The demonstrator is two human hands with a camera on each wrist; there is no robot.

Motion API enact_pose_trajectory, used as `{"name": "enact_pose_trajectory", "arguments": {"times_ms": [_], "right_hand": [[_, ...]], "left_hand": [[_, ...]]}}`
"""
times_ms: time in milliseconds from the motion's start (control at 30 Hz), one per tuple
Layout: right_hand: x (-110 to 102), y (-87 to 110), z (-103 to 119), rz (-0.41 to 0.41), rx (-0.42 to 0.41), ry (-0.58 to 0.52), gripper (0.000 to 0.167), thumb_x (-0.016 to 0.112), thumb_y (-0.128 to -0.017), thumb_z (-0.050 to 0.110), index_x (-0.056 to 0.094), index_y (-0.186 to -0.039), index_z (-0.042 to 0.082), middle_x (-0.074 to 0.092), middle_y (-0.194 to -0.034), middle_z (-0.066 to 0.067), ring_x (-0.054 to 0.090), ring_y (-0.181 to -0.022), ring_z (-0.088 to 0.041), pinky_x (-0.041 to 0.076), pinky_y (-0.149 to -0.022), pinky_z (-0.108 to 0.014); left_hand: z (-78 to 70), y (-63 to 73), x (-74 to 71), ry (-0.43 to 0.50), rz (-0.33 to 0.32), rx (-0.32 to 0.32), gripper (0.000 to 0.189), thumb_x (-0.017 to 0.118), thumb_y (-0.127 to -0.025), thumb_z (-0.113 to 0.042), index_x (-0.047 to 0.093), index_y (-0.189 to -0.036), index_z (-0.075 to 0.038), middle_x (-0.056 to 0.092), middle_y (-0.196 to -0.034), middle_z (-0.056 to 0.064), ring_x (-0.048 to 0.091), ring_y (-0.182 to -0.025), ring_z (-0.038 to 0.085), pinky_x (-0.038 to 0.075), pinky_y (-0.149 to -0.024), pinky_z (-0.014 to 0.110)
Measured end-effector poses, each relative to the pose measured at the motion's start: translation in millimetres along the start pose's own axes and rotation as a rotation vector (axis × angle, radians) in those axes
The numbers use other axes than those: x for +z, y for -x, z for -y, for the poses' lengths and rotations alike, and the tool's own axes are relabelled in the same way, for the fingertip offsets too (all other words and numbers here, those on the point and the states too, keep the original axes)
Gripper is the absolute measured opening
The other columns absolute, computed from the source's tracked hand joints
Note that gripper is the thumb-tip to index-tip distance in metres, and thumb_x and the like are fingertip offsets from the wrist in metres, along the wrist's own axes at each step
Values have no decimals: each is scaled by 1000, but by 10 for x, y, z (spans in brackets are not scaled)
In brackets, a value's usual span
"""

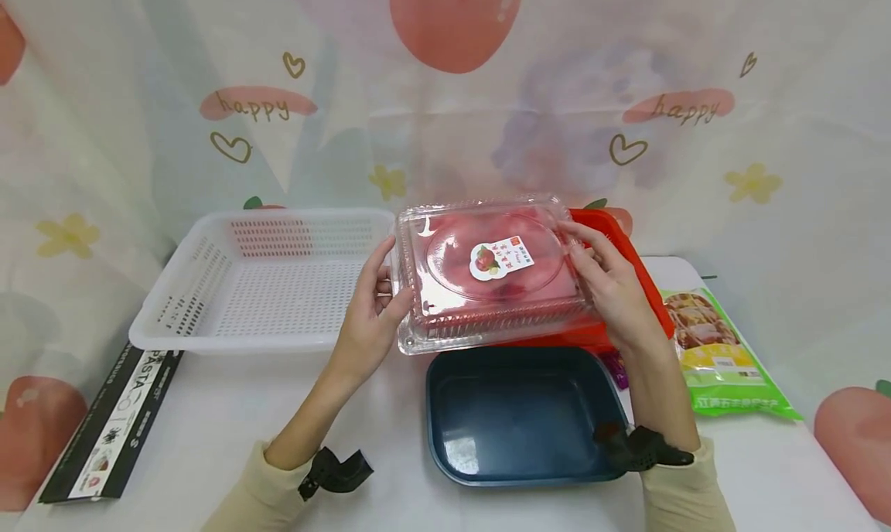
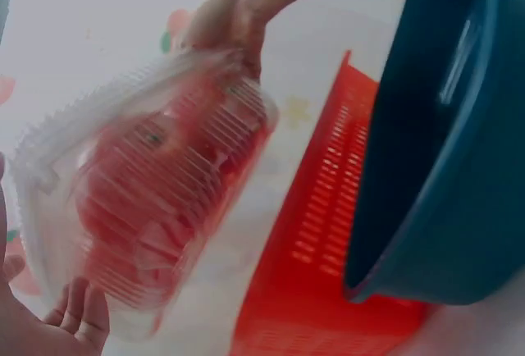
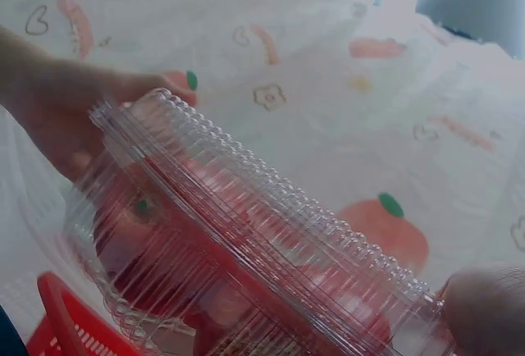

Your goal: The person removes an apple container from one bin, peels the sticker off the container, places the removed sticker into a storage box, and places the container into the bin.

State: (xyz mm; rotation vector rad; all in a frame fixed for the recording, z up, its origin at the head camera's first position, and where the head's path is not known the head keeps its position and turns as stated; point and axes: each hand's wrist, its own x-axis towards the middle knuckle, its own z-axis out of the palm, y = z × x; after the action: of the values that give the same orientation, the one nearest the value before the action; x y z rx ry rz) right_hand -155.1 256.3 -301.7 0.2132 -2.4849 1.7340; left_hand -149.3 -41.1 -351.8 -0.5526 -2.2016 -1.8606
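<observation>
Both hands hold a clear plastic clamshell box [image 1: 490,273] of red, tomato-like produce, with a white fruit sticker on its lid. It is raised above the table, tilted, and partly covers the red basket. My left hand [image 1: 369,308] holds the left edge, its thumb near the front corner. At the right edge my right hand [image 1: 612,284] grips with its fingers over the rim. The left wrist view shows the box [image 2: 156,200] side-on and blurred, with the left fingertips [image 2: 75,311] by it. In the right wrist view, the ridged box [image 3: 238,241] spans both hands.
A white perforated basket [image 1: 278,345] stands at the left, beside a black pasta box [image 1: 111,427]. Behind the dark blue basin [image 1: 525,416] is the red basket [image 1: 643,284]. A green food packet [image 1: 731,354] lies at the right, and a patterned cloth [image 1: 445,130] hangs behind.
</observation>
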Motion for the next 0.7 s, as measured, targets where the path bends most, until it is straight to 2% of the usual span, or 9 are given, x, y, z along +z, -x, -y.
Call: {"name": "enact_pose_trajectory", "arguments": {"times_ms": [67,133,267,467,600,700], "right_hand": [[39,36,47,-4,3,2,48,46,-101,39,40,-147,29,46,-121,8,46,-109,-16,54,-78,-17],[68,67,83,-1,2,-6,48,47,-100,38,40,-147,29,46,-123,8,46,-111,-16,54,-79,-17],[105,117,141,8,-17,-35,46,47,-101,35,40,-146,27,46,-125,7,45,-113,-15,54,-80,-17],[143,188,223,12,-42,-55,45,46,-101,34,41,-145,27,44,-130,6,42,-118,-16,53,-82,-18],[171,225,264,14,-50,-68,44,46,-101,33,41,-144,27,43,-133,4,43,-119,-17,54,-82,-19],[193,245,276,27,-51,-82,43,47,-101,31,41,-144,26,42,-135,3,42,-120,-18,54,-83,-20]], "left_hand": [[-32,-3,-31,20,-4,-3,66,57,-91,-27,29,-150,-33,54,-109,13,54,-86,20,52,-71,24],[-70,1,-55,47,-1,-4,66,57,-91,-25,30,-150,-35,54,-107,13,54,-85,20,53,-68,23],[-121,20,-108,77,16,8,65,56,-91,-25,30,-149,-37,54,-113,14,59,-92,21,56,-73,25],[-206,42,-191,98,42,45,66,54,-90,-22,30,-151,-33,53,-125,18,61,-100,26,59,-75,30],[-249,48,-240,87,43,33,66,54,-89,-20,31,-150,-33,54,-119,18,61,-98,27,59,-73,31],[-266,58,-278,55,34,12,66,54,-88,-20,33,-150,-33,52,-109,15,59,-91,27,59,-70,30]]}}
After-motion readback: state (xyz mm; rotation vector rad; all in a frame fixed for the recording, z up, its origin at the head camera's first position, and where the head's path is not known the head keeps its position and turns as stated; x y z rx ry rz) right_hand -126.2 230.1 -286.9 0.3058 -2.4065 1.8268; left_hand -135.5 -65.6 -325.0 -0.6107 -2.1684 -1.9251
